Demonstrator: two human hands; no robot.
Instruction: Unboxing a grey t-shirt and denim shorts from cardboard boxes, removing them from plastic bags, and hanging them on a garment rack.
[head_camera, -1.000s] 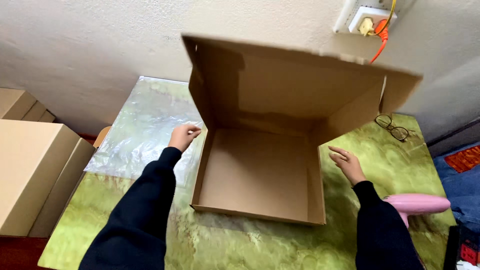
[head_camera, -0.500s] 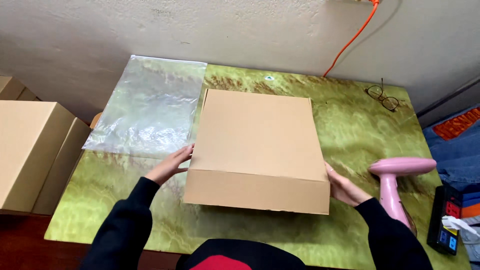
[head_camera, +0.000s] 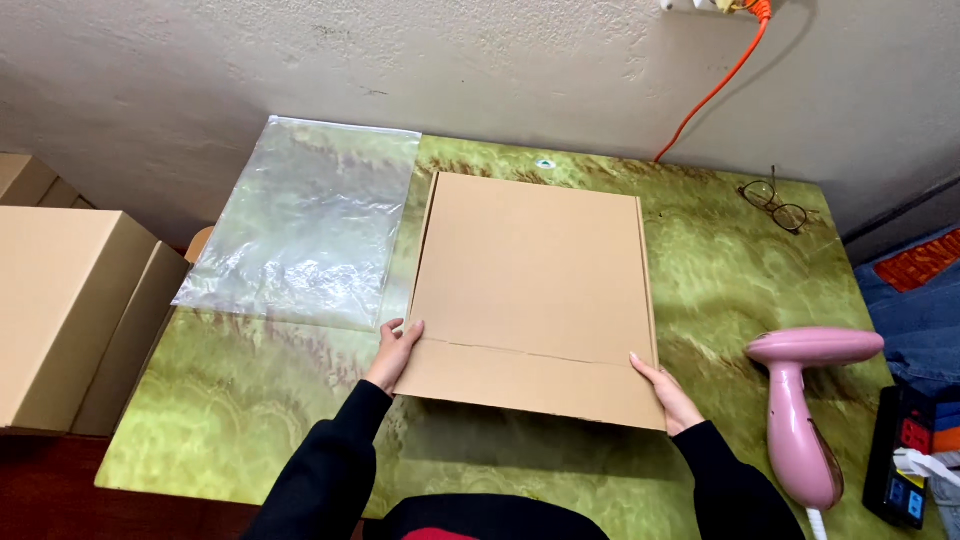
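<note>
So, going left to right: stacked cardboard boxes (head_camera: 60, 310) are sitting off the table's left edge at about 9 o'clock. A clear plastic bag (head_camera: 305, 225) is lying flat on the green marbled table (head_camera: 230, 400), at roughly 10 o'clock from the flat cardboard box (head_camera: 535, 290), its right edge just beside the box's left side.

The left hand (head_camera: 395, 350) is pressing against the box's near-left corner, at 7 o'clock on the box, fingers flat and open along the edge, not wrapped around anything. The box itself is lying closed in the middle of the table, its front flap angling down toward the person.

The right hand (head_camera: 665, 390) is resting on the near-right corner, at 5 o'clock on the box, fingers extended along the flap's edge; it is probably only pushing on it, though the fingertips are partly hiding under the cardboard, so a pinch can't be ruled out.

An orange cable (head_camera: 715, 85) is hanging down the wall at 1 o'clock. Eyeglasses (head_camera: 775, 205) are lying at 2 o'clock near the far-right corner. A pink handheld steamer (head_camera: 800, 410) is lying at 4 o'clock, well apart from the box.
</note>
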